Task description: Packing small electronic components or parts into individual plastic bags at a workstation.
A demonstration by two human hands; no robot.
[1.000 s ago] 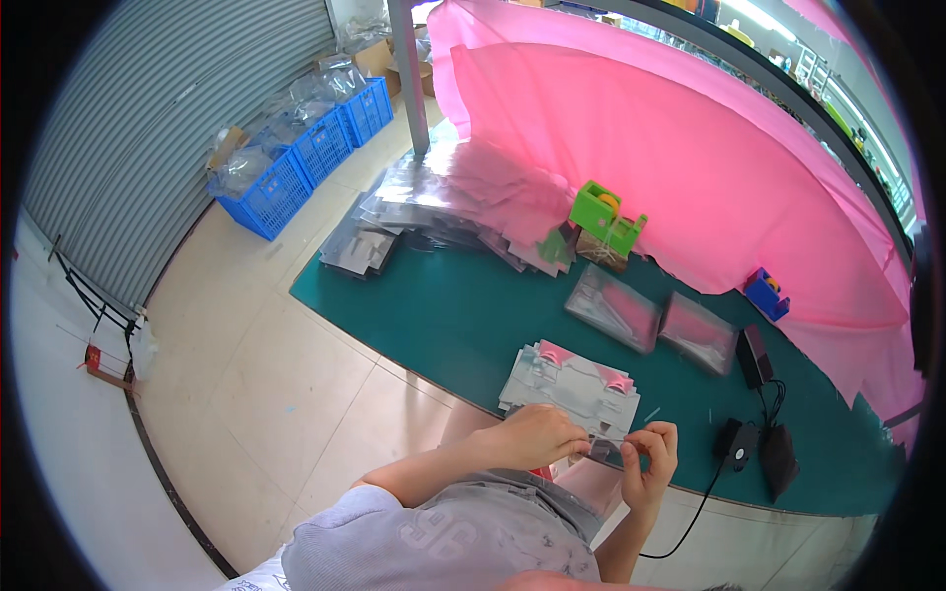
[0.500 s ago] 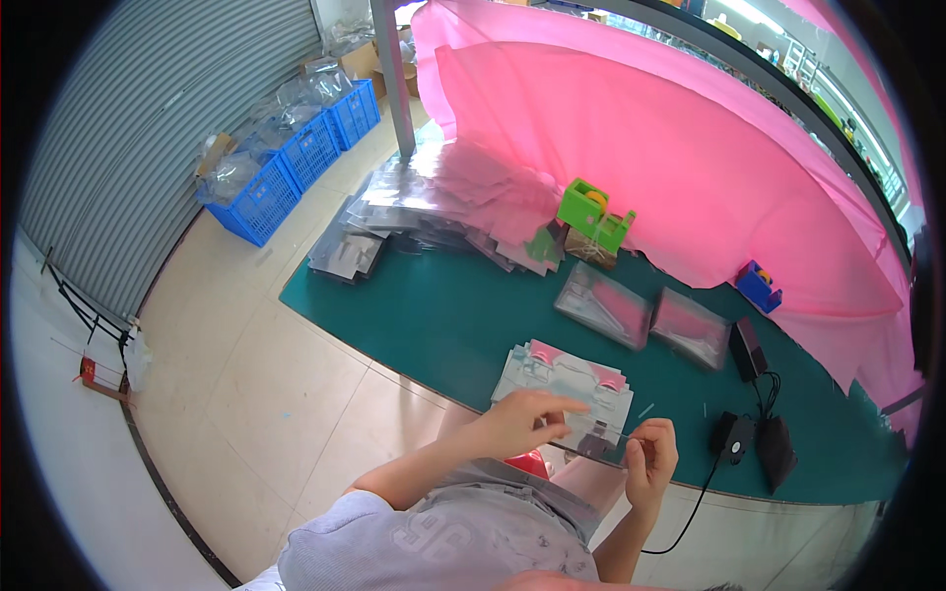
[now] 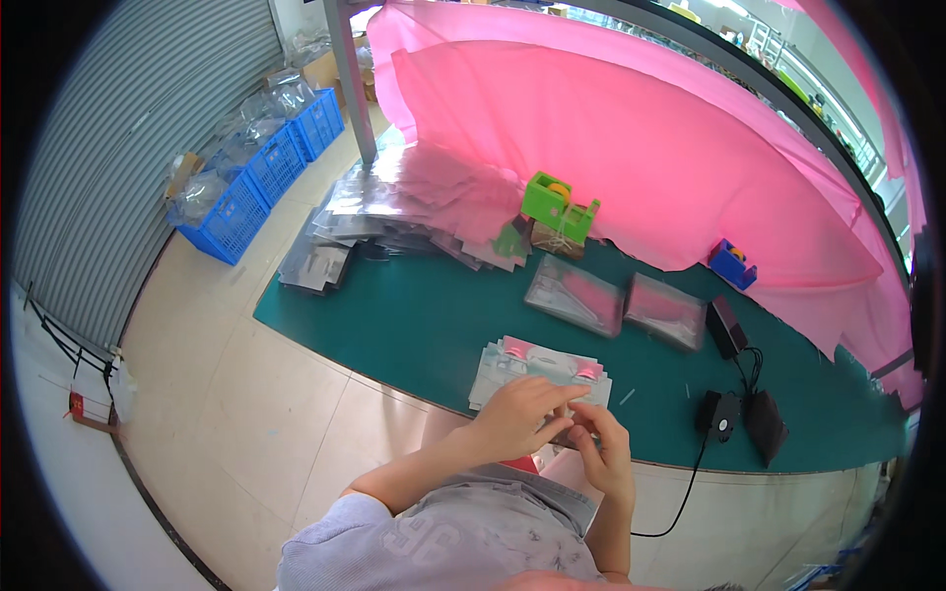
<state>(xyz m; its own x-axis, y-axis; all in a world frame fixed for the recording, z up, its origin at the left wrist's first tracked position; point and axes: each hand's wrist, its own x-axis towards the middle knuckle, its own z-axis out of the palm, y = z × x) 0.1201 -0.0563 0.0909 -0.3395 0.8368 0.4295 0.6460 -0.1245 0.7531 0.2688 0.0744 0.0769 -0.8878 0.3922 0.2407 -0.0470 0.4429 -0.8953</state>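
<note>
Before a pink cloth, at a green desk, seemingly busy with a fine fingertip step over a flat stack of greyish sheets near the front edge. Holding the left hand with thumb and index finger spread, and the right hand just beside it with fingers curled; cannot tell whether pinching anything there. Probably calling for steady, close fingertip control next. Covered by both hands: much of the stack's near part. Too small to make out: any contact between fingertips.

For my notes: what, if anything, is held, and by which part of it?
It cannot be told: the left hand and the right hand are close together over the stack of sheets, and nothing shows clearly between them.
</note>
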